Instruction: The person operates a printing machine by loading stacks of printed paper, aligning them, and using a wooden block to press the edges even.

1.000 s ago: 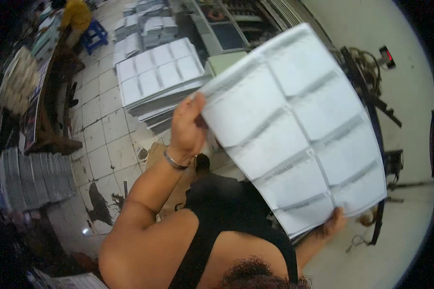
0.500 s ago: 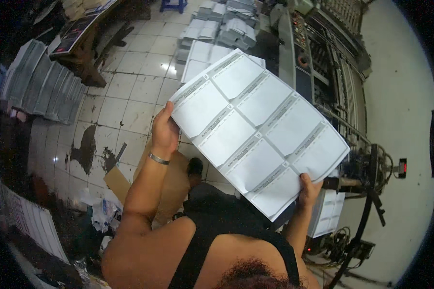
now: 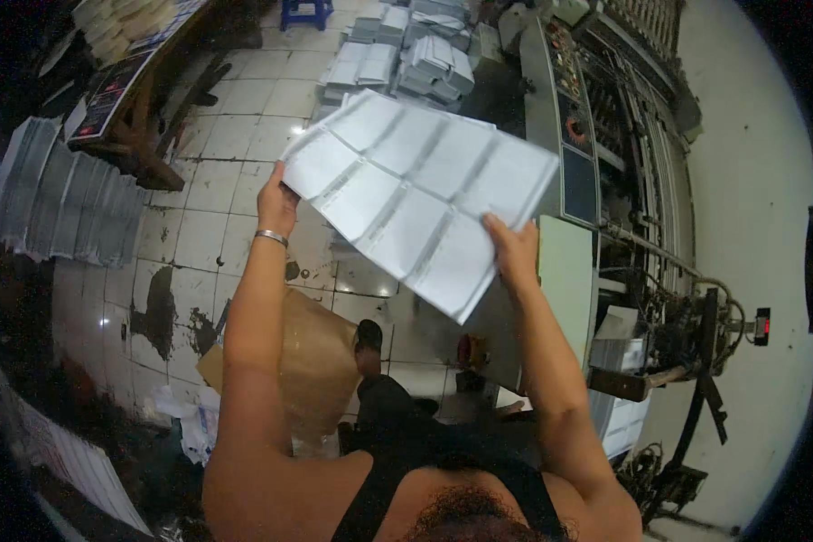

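Both my hands hold a wide batch of white printed sheets [image 3: 420, 172], marked with grey bands into several panels. My left hand [image 3: 278, 200] grips its left corner, fingers tucked behind it. At the right edge my right hand [image 3: 513, 248] is closed with the thumb on top; its other fingers are mostly hidden. The sheets are tilted and slightly blurred, their far side raised in front of me. Just beyond them stand stacks of printed paper [image 3: 361, 63] on the floor.
A printing machine [image 3: 623, 117] runs along the right, with a pale green panel [image 3: 565, 280] near my right forearm. More sheets [image 3: 628, 397] lie in it. At left are a tall paper stack [image 3: 63, 194] and a wooden table [image 3: 144, 108]. Brown cardboard [image 3: 316, 370] covers tiles near my foot.
The sheets have moved left and away from me, toward the floor stacks. Both arms are stretched further forward, and my right hand has come up and left along with the sheets.
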Motion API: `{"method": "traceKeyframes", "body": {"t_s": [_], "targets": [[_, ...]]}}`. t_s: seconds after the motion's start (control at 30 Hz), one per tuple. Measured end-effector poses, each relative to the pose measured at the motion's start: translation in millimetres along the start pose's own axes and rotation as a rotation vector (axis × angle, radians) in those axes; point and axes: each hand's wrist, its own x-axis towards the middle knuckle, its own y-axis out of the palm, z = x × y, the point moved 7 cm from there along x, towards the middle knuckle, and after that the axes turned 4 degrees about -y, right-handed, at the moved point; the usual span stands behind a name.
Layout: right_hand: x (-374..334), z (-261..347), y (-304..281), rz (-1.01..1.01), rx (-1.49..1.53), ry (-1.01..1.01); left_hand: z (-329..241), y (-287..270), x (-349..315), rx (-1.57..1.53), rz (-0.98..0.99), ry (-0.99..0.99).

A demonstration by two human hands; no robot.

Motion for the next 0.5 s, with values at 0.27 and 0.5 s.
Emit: {"method": "traceKeyframes", "body": {"t_s": [0.27,0.5], "targets": [[58,-29,5,0.075,-0.036,-0.069,26,-7,14,-0.056,0.049,0.104],[78,-142,27,-0.081,0.234,-0.093,1,7,95,0.065,0.198,0.226]]}}
